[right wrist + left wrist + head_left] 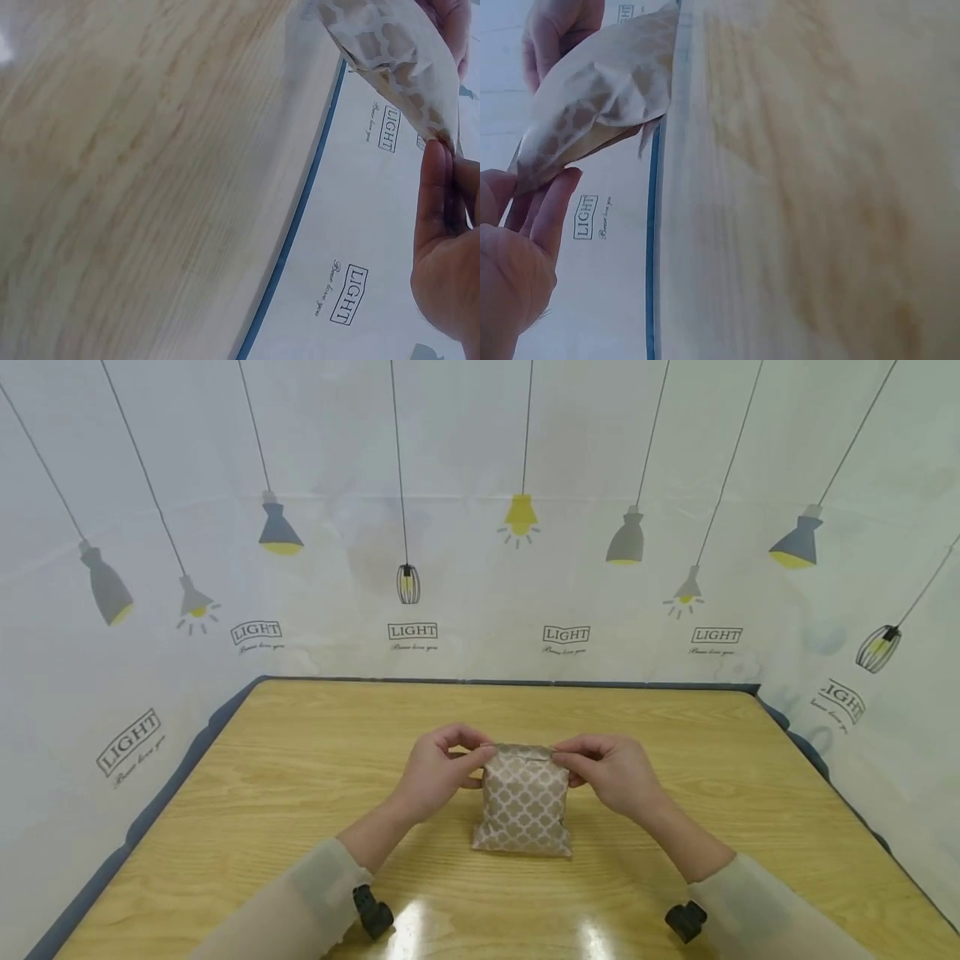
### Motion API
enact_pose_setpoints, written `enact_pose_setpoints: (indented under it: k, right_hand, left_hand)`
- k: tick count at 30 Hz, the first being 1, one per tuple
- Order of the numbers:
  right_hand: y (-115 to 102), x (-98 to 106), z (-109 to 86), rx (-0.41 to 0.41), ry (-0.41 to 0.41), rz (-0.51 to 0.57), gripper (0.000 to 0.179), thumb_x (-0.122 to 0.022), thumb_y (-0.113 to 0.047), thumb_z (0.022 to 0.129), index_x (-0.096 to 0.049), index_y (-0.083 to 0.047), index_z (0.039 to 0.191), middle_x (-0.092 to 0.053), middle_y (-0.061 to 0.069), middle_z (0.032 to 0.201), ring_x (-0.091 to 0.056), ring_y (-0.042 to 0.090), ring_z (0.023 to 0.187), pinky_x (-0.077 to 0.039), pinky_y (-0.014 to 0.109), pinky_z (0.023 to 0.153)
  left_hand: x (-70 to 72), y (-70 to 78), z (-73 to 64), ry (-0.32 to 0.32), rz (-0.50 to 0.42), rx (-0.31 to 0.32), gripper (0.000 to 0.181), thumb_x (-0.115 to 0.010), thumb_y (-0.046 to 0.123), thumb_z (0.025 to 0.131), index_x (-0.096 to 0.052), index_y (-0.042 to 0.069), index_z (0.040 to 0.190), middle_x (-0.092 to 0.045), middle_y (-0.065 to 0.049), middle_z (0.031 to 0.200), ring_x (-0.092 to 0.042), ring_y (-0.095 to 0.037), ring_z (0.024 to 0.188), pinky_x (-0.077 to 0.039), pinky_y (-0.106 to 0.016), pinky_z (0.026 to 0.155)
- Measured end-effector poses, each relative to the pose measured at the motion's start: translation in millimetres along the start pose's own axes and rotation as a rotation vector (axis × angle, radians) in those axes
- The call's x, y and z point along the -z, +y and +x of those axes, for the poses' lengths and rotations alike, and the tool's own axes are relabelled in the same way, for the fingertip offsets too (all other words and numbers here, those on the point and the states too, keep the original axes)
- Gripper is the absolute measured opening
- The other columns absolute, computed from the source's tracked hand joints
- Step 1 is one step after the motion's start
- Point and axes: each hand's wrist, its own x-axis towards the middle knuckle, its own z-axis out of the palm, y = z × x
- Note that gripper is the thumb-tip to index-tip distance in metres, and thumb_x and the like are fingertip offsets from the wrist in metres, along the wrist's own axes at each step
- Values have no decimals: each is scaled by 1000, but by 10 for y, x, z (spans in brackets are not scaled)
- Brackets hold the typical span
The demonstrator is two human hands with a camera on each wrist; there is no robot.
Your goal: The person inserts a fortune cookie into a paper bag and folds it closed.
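Note:
A small tan paper bag (522, 802) with a white lattice pattern stands upright on the wooden table, its top edge folded over. My left hand (442, 770) pinches the upper left corner between thumb and fingers. At the opposite corner my right hand (615, 772) pinches the fold in the same way. The left wrist view shows the bag (607, 90) bulging and creased, with the left hand (521, 247) gripping its top edge. In the right wrist view the right hand (450, 232) holds the other end of that edge. What the bag contains is hidden.
The wooden table (300, 760) has a dark blue edge strip (465, 681) along its back and sides. Behind it hangs a pale wall covering (465, 468) printed with lamps and lettering. Black wrist cameras (372, 912) sit at both sleeves.

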Motion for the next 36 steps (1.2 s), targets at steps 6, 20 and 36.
enact_pose_setpoints:
  k: [6,20,36]
  right_hand:
    - [23,26,34,-62,-45,78,26,-72,-33,96,-77,-15,114,-76,7,104,-75,23,86,-61,50,83]
    - [55,20,63,-74,-47,65,17,-72,-25,96,-76,-11,104,-75,8,104,-74,22,88,-62,46,84]
    - [107,31,193,-159,-40,19,15,-75,-22,94,-77,-10,103,-75,8,100,-74,20,84,-61,47,84]
  left_hand:
    - [38,-2,7,-1,-17,4,10,-71,16,96,-72,7,101,-69,-12,110,-74,-24,93,-63,-43,75]
    - [13,-21,46,30,62,13,5,-70,11,96,-73,7,98,-68,-13,104,-73,-21,86,-64,-41,71]
    - [9,-84,124,18,99,47,6,-71,9,94,-73,7,100,-68,-12,102,-72,-21,84,-64,-41,72]
